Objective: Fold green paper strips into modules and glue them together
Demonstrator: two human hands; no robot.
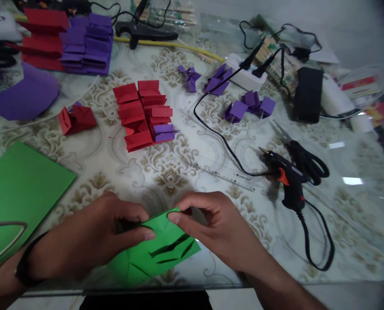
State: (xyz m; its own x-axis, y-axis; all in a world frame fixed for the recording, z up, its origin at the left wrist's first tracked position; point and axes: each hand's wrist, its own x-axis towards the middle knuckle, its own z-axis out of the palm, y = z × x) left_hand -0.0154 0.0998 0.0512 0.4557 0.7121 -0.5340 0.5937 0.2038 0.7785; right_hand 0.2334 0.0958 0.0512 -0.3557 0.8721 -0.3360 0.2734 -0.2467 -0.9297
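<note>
A folded green paper piece (161,249) with several slits cut in it lies at the near edge of the patterned table (185,163). My left hand (95,234) pinches its upper left part, thumb on top. My right hand (211,226) pinches its top corner between thumb and fingers. Both hands are closed on the paper, close together.
A green sheet (20,193) lies at left. Folded red pieces (143,114) and purple pieces (248,105) fill the middle and back. A black glue gun (287,181) with cord, scissors (305,161) and a clear ruler (226,172) lie at right. A power strip (243,75) sits behind.
</note>
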